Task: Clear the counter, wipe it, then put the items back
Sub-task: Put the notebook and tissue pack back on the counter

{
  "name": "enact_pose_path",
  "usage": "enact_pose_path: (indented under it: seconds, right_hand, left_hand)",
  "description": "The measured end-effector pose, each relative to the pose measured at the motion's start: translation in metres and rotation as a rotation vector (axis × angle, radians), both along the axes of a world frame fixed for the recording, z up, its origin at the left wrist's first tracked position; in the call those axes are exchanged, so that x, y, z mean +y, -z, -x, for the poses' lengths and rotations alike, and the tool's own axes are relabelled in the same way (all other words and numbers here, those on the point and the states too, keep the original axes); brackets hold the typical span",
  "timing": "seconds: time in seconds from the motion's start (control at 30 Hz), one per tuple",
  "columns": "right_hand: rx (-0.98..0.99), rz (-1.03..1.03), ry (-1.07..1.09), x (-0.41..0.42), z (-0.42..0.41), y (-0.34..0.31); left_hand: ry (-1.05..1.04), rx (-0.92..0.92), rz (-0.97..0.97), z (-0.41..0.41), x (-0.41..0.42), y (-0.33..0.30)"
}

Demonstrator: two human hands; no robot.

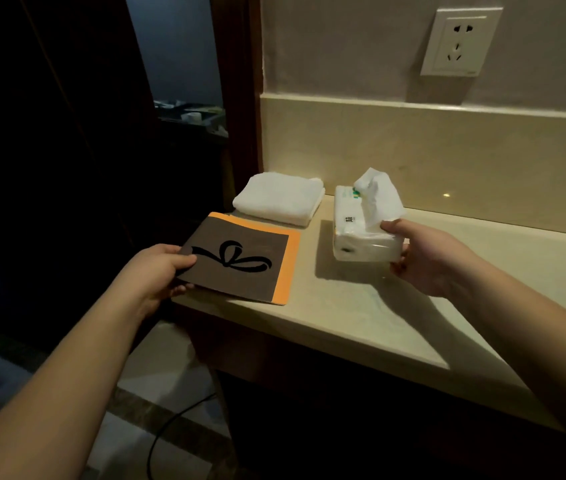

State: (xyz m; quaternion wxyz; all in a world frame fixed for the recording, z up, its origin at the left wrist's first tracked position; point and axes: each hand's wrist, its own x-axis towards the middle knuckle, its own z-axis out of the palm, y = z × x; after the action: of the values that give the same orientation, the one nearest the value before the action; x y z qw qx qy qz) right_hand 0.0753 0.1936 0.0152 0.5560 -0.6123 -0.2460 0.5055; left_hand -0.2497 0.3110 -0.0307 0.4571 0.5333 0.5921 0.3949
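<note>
A flat brown and orange card [240, 259] with a black ribbon mark lies at the left end of the beige counter [361, 306]. My left hand [160, 275] pinches its near left edge, thumb on top. A soft white tissue pack [361, 233], one tissue sticking up, is just to the right. My right hand [420, 258] grips its right end, thumb on top and fingers beneath. A folded white towel [279, 199] rests behind the card, against the corner.
A beige backsplash ledge [447, 112] runs along the wall, with a white power socket [458, 43] above it. A dark doorway [177, 98] opens to the left of the counter. A black cable [170, 431] trails on the tiled floor below.
</note>
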Motion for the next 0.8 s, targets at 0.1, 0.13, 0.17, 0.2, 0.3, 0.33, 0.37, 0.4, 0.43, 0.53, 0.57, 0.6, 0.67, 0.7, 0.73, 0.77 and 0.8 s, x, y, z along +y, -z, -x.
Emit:
enact_pose_path:
  seconds: [0.1,0.13,0.17,0.2,0.3,0.33,0.37,0.4,0.43,0.53,0.57,0.6,0.67,0.7,0.73,0.77,0.8]
  right_hand:
    - [-0.038,0.025,0.028,0.016,0.005,0.002]
    - [-0.056,0.041,0.031,0.020,0.006,0.003]
    - [-0.073,0.059,0.035,0.025,0.006,0.004]
    - [-0.090,0.075,0.040,0.029,0.007,0.004]
    - [-0.143,0.105,0.060,0.041,0.006,0.007]
    - [-0.158,0.107,0.067,0.045,0.005,0.008]
    - [-0.173,0.107,0.076,0.049,0.004,0.010]
    - [-0.186,0.106,0.085,0.052,0.004,0.011]
    - [-0.201,0.105,0.091,0.055,0.003,0.013]
    - [-0.241,0.102,0.125,0.067,0.004,0.015]
    - [-0.253,0.103,0.143,0.071,0.004,0.015]
    - [-0.264,0.105,0.154,0.075,0.003,0.015]
    - [-0.288,0.116,0.166,0.083,0.003,0.015]
    - [-0.297,0.120,0.172,0.086,0.003,0.016]
    - [-0.303,0.118,0.178,0.090,0.004,0.016]
    - [-0.304,0.112,0.184,0.093,0.004,0.017]
    - [-0.300,0.102,0.191,0.095,0.005,0.017]
  left_hand:
    - [-0.026,0.354,-0.214,0.004,0.015,0.010]
    - [-0.032,0.475,-0.265,0.005,0.018,0.012]
    - [-0.034,0.601,-0.295,0.006,0.021,0.013]
    - [-0.020,0.717,-0.307,0.006,0.024,0.015]
    - [0.150,0.802,-0.254,0.005,0.027,0.018]
    - [0.213,0.757,-0.222,0.005,0.026,0.020]
    - [0.260,0.705,-0.197,0.005,0.025,0.023]
    - [0.288,0.670,-0.187,0.005,0.025,0.025]
    - [0.303,0.662,-0.190,0.004,0.024,0.026]
    - [0.330,0.692,-0.230,-0.001,0.022,0.024]
    - [0.338,0.693,-0.241,-0.002,0.022,0.023]
    - [0.345,0.694,-0.252,-0.004,0.022,0.022]
    - [0.352,0.703,-0.259,-0.004,0.022,0.020]
    - [0.358,0.708,-0.257,-0.004,0.024,0.020]
    - [0.371,0.713,-0.256,-0.004,0.025,0.019]
    - [0.387,0.717,-0.256,-0.004,0.026,0.019]
    - [0.400,0.725,-0.257,-0.004,0.028,0.018]
